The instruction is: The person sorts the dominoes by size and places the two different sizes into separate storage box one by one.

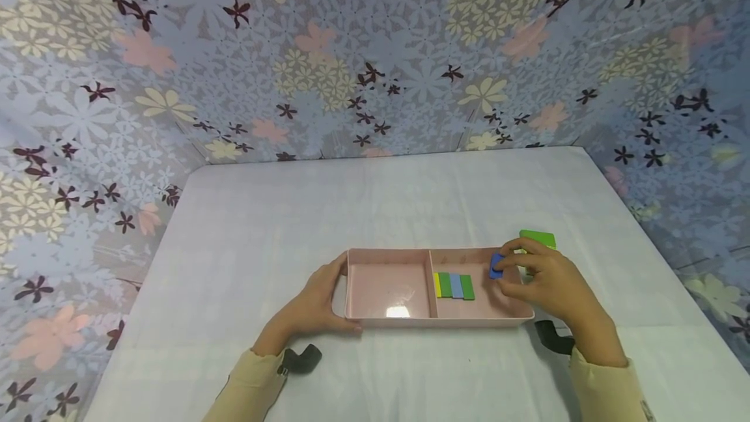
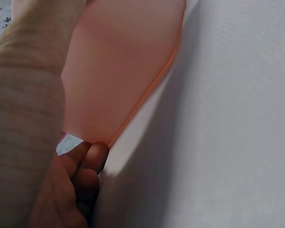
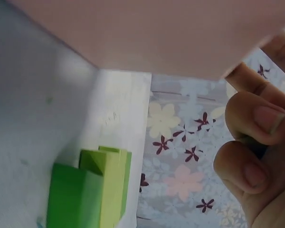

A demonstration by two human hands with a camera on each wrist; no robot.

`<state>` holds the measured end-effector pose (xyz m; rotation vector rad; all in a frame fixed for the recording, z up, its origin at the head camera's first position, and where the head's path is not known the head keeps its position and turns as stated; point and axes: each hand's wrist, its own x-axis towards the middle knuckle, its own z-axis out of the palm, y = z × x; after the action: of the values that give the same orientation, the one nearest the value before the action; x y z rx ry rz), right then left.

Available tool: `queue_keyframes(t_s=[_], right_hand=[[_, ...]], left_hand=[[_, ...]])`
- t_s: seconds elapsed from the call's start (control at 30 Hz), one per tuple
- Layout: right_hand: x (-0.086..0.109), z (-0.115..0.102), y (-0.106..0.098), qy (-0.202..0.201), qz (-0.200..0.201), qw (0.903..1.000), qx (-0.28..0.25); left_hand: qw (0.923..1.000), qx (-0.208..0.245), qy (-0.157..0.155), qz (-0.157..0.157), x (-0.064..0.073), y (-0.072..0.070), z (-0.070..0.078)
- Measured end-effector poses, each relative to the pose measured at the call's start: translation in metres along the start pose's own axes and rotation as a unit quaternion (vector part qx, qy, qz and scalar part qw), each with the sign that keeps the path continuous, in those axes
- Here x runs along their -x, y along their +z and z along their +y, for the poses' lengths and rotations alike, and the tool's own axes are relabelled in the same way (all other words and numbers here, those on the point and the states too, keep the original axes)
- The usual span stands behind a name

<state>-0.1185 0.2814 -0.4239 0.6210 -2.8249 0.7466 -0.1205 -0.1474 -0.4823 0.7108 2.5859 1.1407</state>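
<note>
A pink two-compartment box [image 1: 391,322] lies on the white cloth. My left hand [image 1: 316,301] grips its left end, thumb at the front corner and fingers round the back one. In the left wrist view, curled fingers [image 2: 88,183] show by the box's lower edge. Over the right compartment my right hand [image 1: 541,275] pinches a small blue block [image 1: 495,266] between fingers and thumb. A row of yellow, green and light blue blocks [image 1: 456,286] sits against the divider in that compartment. The right wrist view shows a pink box wall [image 3: 147,42] but hides the pinched block.
Just behind the right hand stand green and yellow-green blocks [image 1: 538,238], seen closer as green pieces [image 3: 69,194] in the right wrist view. A flower-patterned cloth [image 1: 375,51] rises behind the white-covered table [image 1: 263,213] and along both sides.
</note>
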Motion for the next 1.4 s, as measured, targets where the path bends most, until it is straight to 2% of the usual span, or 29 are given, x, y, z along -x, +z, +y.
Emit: queue_keyframes(t_s=[0.17,0.47,0.6,0.83,1.1,1.23,1.4], right_hand=[[-0.002,-0.002,0.003,-0.018,-0.025,0.9995,0.006],[-0.009,-0.006,0.001,-0.019,-0.093,0.9955,0.001],[-0.012,-0.008,0.001,-0.018,-0.104,0.9944,0.010],[-0.014,-0.015,0.004,0.023,-0.126,0.9916,0.017],[-0.012,-0.016,0.011,0.027,-0.142,0.9895,0.014],[-0.014,-0.016,0.014,0.033,-0.142,0.9891,0.018],[-0.018,-0.018,0.016,0.041,-0.143,0.9885,0.028]], left_hand=[[1.0000,0.004,-0.002,0.002,-0.001,0.003,-0.002],[0.9999,0.007,0.008,0.004,-0.002,0.005,-0.005],[0.9999,0.011,0.006,-0.001,-0.003,0.003,-0.003],[0.9999,0.013,0.009,-0.004,-0.005,0.002,-0.001],[0.9998,0.018,0.009,0.001,-0.001,0.005,-0.004],[0.9996,0.016,0.020,0.010,-0.002,0.003,-0.005],[0.9996,0.013,0.020,0.012,-0.004,0.000,-0.006]])
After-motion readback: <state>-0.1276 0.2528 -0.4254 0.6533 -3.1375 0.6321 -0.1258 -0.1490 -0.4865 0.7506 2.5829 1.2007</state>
